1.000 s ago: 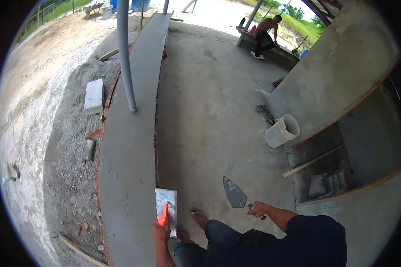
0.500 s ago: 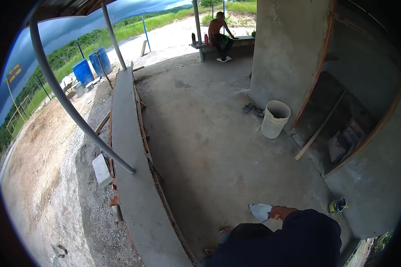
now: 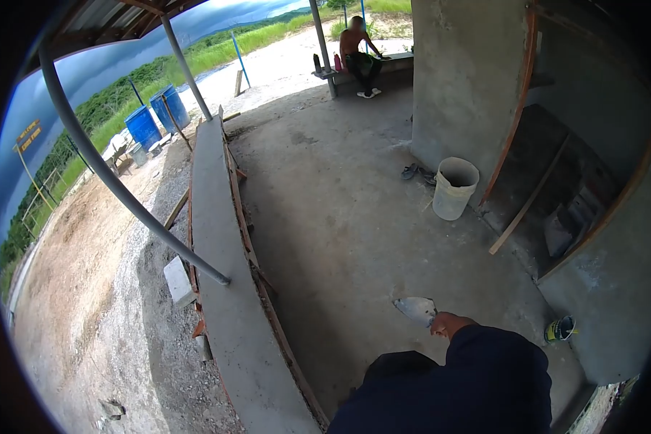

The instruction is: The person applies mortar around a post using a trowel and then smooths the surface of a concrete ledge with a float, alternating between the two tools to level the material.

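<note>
My right hand [image 3: 448,325], in a dark sleeve, is closed around the handle of a pointed masonry trowel [image 3: 416,309]. The grey metal blade points left, held above the concrete floor [image 3: 333,239]. My left hand does not show. To the left of the trowel runs a long, low wall with a smooth grey cement top [image 3: 228,325], edged with wooden boards.
A bent-looking grey post [image 3: 134,206] rises from the low wall. A whitish bucket [image 3: 454,189], sandals [image 3: 418,173], a leaning wooden board [image 3: 532,195] and a small paint can [image 3: 559,330] stand to the right. A person [image 3: 359,58] sits on a far bench.
My right hand and the trowel have moved up and slightly left in view, and the blade has turned a little. The whole scene has shifted slightly with my head.
</note>
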`<state>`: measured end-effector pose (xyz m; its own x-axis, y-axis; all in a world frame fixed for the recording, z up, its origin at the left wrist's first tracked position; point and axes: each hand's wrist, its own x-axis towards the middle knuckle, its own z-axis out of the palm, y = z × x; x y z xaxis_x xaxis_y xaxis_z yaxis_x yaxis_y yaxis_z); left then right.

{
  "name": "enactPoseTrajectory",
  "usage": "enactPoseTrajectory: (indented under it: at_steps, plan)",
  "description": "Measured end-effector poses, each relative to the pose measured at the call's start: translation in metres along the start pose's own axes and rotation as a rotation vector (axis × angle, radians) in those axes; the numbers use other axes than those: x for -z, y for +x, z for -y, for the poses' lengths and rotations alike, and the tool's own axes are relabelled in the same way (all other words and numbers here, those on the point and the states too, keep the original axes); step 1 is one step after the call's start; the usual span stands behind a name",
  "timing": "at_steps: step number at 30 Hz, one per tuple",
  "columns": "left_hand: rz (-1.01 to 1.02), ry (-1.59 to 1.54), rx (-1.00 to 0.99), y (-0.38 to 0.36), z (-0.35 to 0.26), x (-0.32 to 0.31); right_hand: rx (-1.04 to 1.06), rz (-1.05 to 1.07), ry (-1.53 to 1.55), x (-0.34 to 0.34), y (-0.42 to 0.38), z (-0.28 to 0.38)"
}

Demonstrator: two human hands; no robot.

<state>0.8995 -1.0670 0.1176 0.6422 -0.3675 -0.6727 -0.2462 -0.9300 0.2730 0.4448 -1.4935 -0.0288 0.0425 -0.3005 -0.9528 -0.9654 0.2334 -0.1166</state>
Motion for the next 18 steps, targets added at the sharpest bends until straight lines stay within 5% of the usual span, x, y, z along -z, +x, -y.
enactPoseTrajectory:
  at_steps: [8, 18]
  plan:
    - [0.003, -0.012, 0.022, -0.008, -0.005, -0.003, -0.014, 0.062, -0.332, 0.021, -0.041, -0.038]
    - [0.016, -0.016, 0.038, -0.013, -0.017, -0.008, 0.242, 0.203, -0.471, -0.011, -0.050, -0.005]
